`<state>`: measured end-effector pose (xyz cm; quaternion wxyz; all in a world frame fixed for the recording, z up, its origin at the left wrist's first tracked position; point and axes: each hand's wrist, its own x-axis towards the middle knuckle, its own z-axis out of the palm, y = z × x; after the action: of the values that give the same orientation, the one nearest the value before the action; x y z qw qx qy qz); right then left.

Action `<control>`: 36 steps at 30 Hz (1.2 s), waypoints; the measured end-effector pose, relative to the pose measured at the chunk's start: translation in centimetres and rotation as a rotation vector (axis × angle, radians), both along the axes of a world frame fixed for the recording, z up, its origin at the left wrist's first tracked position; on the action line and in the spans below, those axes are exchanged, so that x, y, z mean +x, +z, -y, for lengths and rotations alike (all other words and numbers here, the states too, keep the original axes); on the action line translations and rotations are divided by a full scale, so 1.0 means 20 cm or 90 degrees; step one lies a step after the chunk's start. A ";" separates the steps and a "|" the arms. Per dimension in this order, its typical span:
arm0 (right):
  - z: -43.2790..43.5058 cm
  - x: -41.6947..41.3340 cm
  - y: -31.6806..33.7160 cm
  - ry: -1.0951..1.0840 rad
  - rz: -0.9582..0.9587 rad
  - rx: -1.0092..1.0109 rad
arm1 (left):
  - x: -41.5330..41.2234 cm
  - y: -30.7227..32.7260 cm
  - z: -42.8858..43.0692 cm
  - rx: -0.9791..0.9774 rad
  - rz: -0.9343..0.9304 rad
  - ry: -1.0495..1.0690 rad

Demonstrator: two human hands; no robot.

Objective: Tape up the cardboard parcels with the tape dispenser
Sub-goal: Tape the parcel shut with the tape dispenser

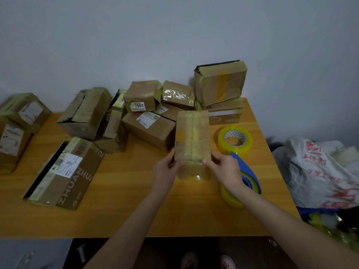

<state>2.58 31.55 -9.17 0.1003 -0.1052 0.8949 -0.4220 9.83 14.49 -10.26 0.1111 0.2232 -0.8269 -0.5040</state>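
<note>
A narrow cardboard parcel (192,140) stands in the middle of the wooden table (126,200), its top face covered with yellowish clear tape. My left hand (166,169) grips its near left side, thumb on the top face. My right hand (225,167) grips its near right side the same way. The blue tape dispenser (246,171) with a yellow roll lies on the table just right of my right hand, partly hidden behind it. A spare roll of yellow tape (235,139) sits behind the dispenser.
Several taped cardboard parcels (149,105) are piled along the back of the table, and a long flat box (68,171) lies at the left. A white plastic bag (320,171) sits off the table's right edge. The wall stands close behind.
</note>
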 end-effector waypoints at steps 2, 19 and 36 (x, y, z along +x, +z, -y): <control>0.00 0.00 -0.02 -0.009 -0.045 0.024 | 0.01 -0.01 0.01 -0.035 -0.021 0.001; 0.05 -0.03 -0.05 0.082 -0.157 0.251 | -0.01 -0.06 0.02 -0.307 0.032 -0.095; 0.03 -0.11 0.09 0.218 0.005 0.105 | -0.15 0.14 0.08 -0.420 0.383 -0.138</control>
<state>0.45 30.87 -7.42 0.1825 -0.2453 0.8952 -0.3242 6.89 12.80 -7.49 -0.1218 0.2247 -0.9573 -0.1354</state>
